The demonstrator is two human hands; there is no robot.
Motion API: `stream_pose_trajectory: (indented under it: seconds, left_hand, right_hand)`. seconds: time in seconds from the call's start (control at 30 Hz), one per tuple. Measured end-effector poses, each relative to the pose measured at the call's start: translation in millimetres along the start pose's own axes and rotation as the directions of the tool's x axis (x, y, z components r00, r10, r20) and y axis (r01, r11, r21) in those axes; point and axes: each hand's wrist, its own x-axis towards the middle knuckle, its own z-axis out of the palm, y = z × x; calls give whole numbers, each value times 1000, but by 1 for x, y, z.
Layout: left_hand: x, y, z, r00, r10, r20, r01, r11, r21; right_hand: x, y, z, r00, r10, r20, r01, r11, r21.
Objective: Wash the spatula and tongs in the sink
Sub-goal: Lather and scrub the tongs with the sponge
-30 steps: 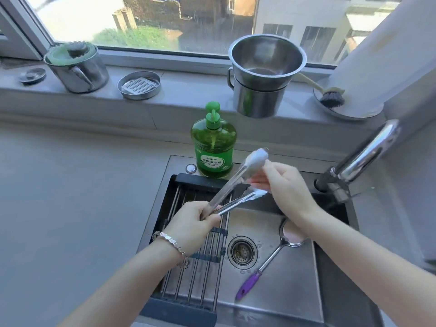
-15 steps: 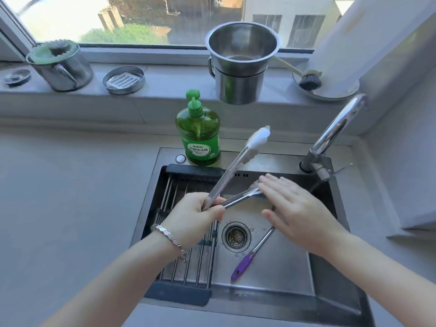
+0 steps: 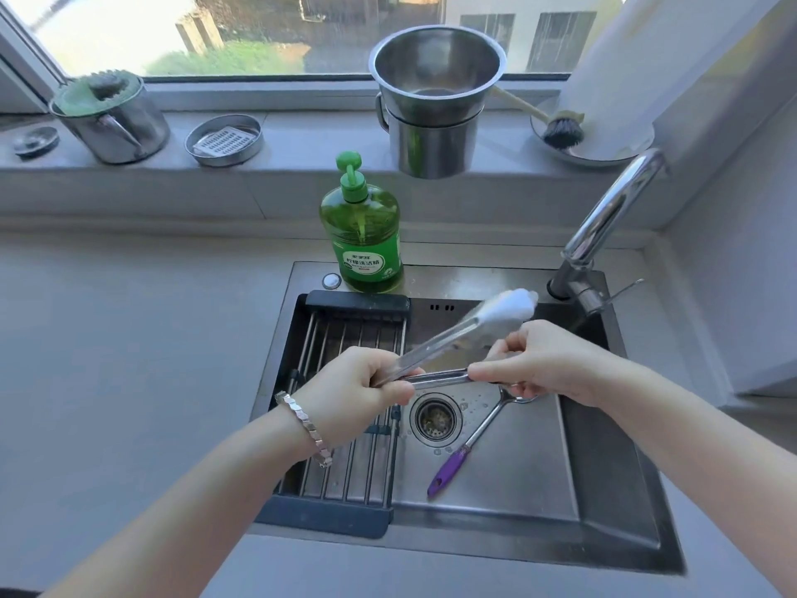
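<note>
While the tongs (image 3: 457,336) hang over the middle of the sink (image 3: 604,489), their two arms stand spread apart. The upper arm slants up toward the faucet (image 3: 604,226) with its white tip free, and the lower one lies nearly level. The left hand (image 3: 358,386) grips the hinged end, fingers curled round it, a bracelet (image 3: 306,425) at the wrist. The right hand (image 3: 547,364) pinches the lower arm between thumb and curled fingers.

Below them the spatula (image 3: 450,466) lies on the sink floor, purple handle toward the near edge, its head hidden under the right hand. The drain (image 3: 435,418) sits just left of its shaft, with water drops around it. A dark-framed rod rack (image 3: 345,338) covers the left part of the basin; the right part is open steel between the drain and the right wall.

A green soap bottle (image 3: 362,239) stands on the back rim, well apart from the faucet base. Grey counter (image 3: 129,338) stretches to the left. On the windowsill (image 3: 302,135) behind stand stacked steel pots (image 3: 435,105) and a brush (image 3: 560,131) in a dish.
</note>
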Motion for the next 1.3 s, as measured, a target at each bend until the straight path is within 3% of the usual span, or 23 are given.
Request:
stream_pose_trajectory:
  seconds: [0.03,0.2,0.37,0.47,0.53,0.6,0.63,0.7,0.73,0.8,0.87,0.97,1.1,1.23,1.3]
  left_hand:
    - [-1,-1,0,1000,4,6,-4,1000,9]
    - [-4,-1,0,1000,4,3,-4,999,-42]
    - [-2,0,6,999,33,-5,-33,999,-13]
    - [-1,-2,6,1000,17,-20,-18,1000,-10]
    - [0,-5,7,999,-14,-30,13,1000,-21]
    - [2,-5,10,997,-82,-1,82,994,-76]
    - [3,-4,12,993,-114,38,118,983,-143]
    - [5,-1,17,982,-129,141,171,925,-341]
    - [7,0,18,975,-123,183,193,878,-438]
    - [7,2,19,966,-102,238,222,799,-558]
    - [7,2,17,958,-82,275,246,732,-635]
    - [6,0,16,948,-111,298,294,665,-687]
    - [6,1,20,954,-81,288,261,695,-670]
    - [8,-1,19,948,-148,283,304,686,-661]
    - [7,1,19,948,-120,293,290,705,-648]
  right_hand:
    - [-1,-1,-1,1000,7,8,-7,1000,-17]
    - [-5,2,-17,990,-38,137,-17,924,383]
    - [-7,5,1,998,-50,-39,57,972,230]
    - [-9,7,-3,996,-34,-79,57,949,309]
    - [-8,14,-3,936,-78,-344,139,977,159]
    - [-13,12,12,768,-332,-547,246,942,-226]
    - [-17,10,27,704,-501,-504,310,854,-417]
    - [-21,10,59,642,-729,-239,398,582,-709]
    - [-23,12,73,620,-777,-111,416,445,-793]
    - [-21,20,83,617,-786,25,437,316,-842]
    - [-15,26,72,605,-796,1,415,314,-854]
    - [-13,27,62,615,-781,-104,357,394,-847]
    - [-17,29,72,525,-851,-3,466,290,-836]
    - [-14,29,60,546,-826,-143,377,394,-838]
    - [-16,30,67,510,-859,-53,425,305,-852]
